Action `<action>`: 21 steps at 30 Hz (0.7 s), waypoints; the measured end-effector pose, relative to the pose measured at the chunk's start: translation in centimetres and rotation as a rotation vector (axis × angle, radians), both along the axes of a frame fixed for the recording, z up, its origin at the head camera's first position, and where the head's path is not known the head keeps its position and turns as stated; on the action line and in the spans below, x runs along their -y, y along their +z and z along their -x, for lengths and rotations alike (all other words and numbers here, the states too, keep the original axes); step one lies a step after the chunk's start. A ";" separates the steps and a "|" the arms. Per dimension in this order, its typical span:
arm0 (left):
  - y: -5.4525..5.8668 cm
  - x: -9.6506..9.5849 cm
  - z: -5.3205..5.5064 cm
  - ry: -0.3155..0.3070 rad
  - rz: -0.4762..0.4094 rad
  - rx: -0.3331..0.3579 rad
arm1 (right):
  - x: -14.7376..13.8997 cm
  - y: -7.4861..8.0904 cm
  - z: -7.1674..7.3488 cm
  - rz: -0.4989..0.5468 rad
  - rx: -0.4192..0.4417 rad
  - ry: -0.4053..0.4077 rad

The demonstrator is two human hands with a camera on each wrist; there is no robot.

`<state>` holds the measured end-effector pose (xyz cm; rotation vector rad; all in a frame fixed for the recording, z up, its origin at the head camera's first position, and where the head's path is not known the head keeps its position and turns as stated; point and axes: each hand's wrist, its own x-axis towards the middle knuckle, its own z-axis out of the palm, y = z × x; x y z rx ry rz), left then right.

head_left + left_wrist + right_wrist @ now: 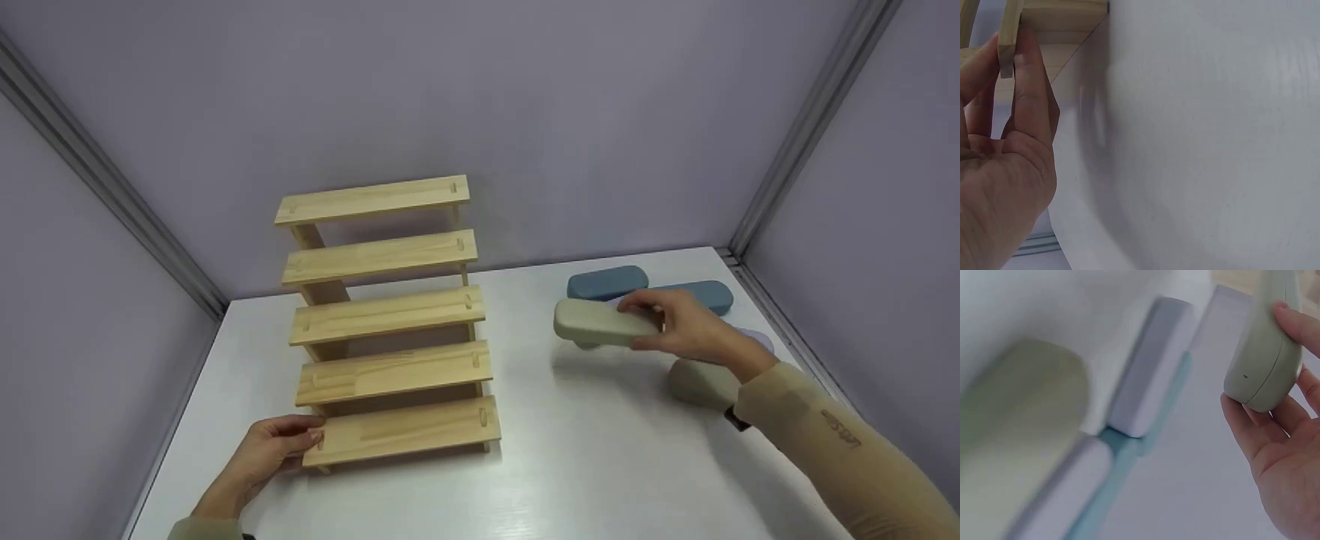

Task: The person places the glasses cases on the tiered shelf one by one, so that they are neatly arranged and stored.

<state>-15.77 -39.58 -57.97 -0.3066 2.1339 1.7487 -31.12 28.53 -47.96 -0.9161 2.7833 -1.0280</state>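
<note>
A pale green glasses case (592, 321) is held above the white table by my right hand (686, 326), thumb on one side and fingers on the other at its right end. In the right wrist view the seam of this case (1266, 354) shows. My left hand (262, 454) pinches the left end of the lowest board (405, 433) of a wooden stepped rack (386, 319). From the left wrist, the board's end (1008, 48) sits between thumb and fingers.
Two blue cases (607, 283) lie at the back right of the table (570, 465). Nearer are another green case (697, 382) and a lilac case (759, 339), partly hidden by my right arm. Lilac cases (1154, 368) show in the right wrist view. Walls (517, 112) enclose the back and sides.
</note>
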 end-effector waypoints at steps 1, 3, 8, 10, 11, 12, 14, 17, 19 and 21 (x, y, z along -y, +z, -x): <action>0.0 0.0 0.0 0.003 0.000 0.000 | 0.3 0.9 0.2 0.010 -0.008 0.009; 0.0 -0.1 0.0 0.008 -0.001 0.003 | 1.0 2.8 0.8 0.030 -0.023 0.023; 0.0 -0.2 0.0 0.015 -0.010 0.009 | 3.0 6.9 1.9 0.055 -0.039 0.027; 0.1 -0.2 0.0 0.014 -0.008 0.009 | 3.8 8.3 2.3 0.054 -0.049 0.031; 0.1 -0.2 0.0 0.013 -0.006 0.009 | 4.3 8.9 2.6 0.049 -0.061 0.039; 0.2 -0.2 0.0 0.011 -0.003 0.009 | 4.8 9.5 2.9 0.045 -0.074 0.047; 0.3 -0.2 -0.1 0.005 0.005 0.007 | 5.9 10.6 3.5 0.041 -0.093 0.060; 0.3 -0.1 -0.1 -0.017 0.011 -0.003 | 7.8 12.4 4.3 0.038 -0.110 0.079; 0.3 -0.1 0.0 -0.030 0.011 -0.010 | 9.2 13.6 4.8 0.037 -0.113 0.077; 0.3 -0.1 0.0 -0.037 0.020 -0.015 | 10.6 14.9 5.4 0.025 -0.116 0.077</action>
